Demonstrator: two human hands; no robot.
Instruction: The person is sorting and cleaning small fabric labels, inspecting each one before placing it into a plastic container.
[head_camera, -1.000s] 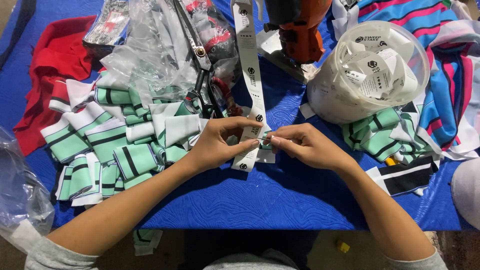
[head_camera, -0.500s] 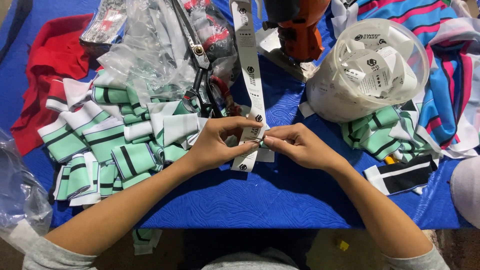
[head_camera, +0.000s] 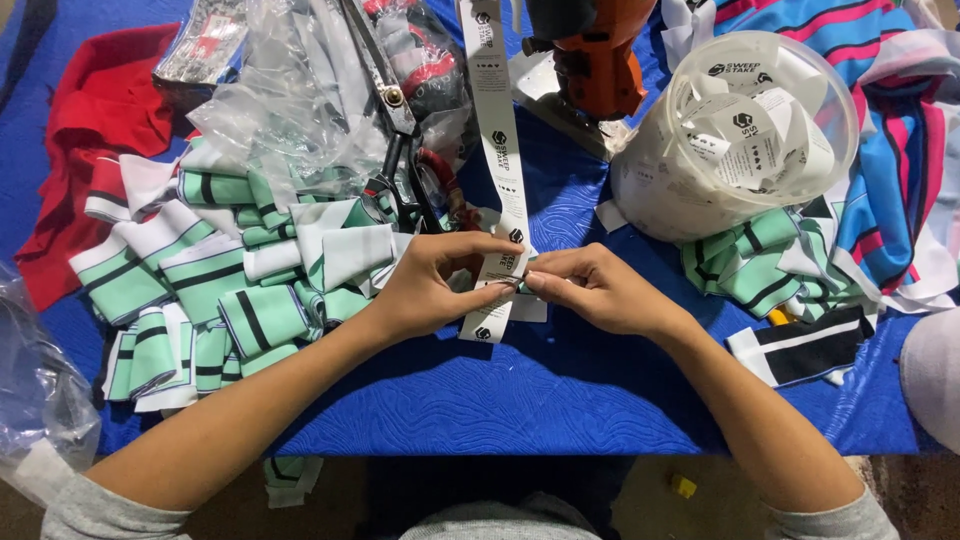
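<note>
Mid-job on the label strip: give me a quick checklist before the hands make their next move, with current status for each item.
1. Left hand gripping the white label strip: ok, fingers pinch it.
2. Right hand on the strip: ok, fingertips meet the left hand's at the strip.
3. Strip runs free up the table: ok, no snag seen.
4. Scissors clear of the hands: ok, lying beyond the left hand.
5. Tub of labels upright: not ok, tipped on its side.
6. Small piece between the fingertips: cannot tell, hidden.
</note>
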